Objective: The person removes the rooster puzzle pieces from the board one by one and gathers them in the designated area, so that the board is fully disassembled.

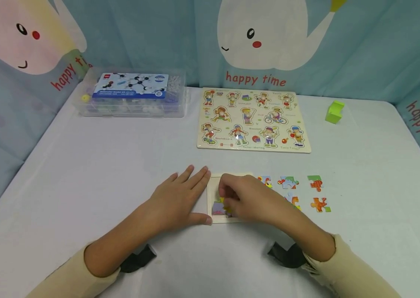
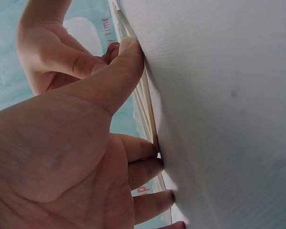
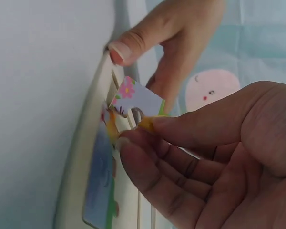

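A small wooden puzzle tray (image 1: pixel 228 220) lies on the white table in front of the person. The left hand (image 1: pixel 176 200) rests at the tray's left side with its fingers extended, thumb and fingertips right at the rim. Over the tray, the right hand (image 1: pixel 252 198) pinches a jigsaw piece (image 3: pixel 145 98) between thumb and fingers; a pink flower shows on it, and the hand covers part of it. Another jigsaw piece (image 3: pixel 99 174), blue with a green edge, lies inside the tray. The right hand hides much of the tray in the head view.
Loose jigsaw pieces (image 1: pixel 315 183) lie in rows to the tray's right, partly behind the right forearm. Farther back are a wooden sports peg puzzle (image 1: pixel 254 120), a clear plastic case (image 1: pixel 131 108) with a blue label, and a green block (image 1: pixel 334 112). A whale-print curtain (image 1: pixel 165 37) surrounds the table.
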Demonstrator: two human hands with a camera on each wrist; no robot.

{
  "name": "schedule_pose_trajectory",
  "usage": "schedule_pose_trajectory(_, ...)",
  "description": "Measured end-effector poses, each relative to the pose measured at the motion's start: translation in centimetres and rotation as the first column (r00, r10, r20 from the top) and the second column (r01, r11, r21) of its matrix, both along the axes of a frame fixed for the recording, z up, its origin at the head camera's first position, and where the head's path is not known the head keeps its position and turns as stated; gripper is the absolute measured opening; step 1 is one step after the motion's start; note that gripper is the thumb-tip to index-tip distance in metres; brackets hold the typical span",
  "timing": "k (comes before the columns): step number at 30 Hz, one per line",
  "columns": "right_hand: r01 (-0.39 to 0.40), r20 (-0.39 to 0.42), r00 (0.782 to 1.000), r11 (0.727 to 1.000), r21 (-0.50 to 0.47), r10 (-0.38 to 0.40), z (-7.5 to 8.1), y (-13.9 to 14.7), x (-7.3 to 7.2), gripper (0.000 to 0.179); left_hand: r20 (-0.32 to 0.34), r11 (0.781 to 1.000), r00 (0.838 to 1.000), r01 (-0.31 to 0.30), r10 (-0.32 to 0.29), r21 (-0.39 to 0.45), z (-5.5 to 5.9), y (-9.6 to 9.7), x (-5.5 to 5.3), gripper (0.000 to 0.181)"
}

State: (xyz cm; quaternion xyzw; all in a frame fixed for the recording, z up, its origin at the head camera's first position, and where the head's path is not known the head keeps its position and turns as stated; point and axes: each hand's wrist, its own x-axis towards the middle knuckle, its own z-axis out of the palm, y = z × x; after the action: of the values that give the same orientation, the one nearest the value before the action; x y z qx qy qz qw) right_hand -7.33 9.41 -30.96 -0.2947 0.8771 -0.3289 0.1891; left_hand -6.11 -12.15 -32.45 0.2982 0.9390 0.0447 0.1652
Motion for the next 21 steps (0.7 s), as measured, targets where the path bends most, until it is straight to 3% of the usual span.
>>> schedule_pose_trajectory(11, 0.016, 0.099, 0.995, 0.996, -0.090, -0.007, 1.3, 2.3, -0.8, 0.016, 0.009, 1.000, 1.000, -0.007, 0.007, -0.005, 0.0, 0.2, 0.0, 0.106)
schedule_pose_trajectory(21, 0.076, 0.115, 0.991, 0.996, -0.054, -0.069, 1.5, 5.5, -0.4, 0.016, -0.006, 1.000, 1.000, -0.011, 0.011, -0.020, -0.2, 0.3, 0.1, 0.105)
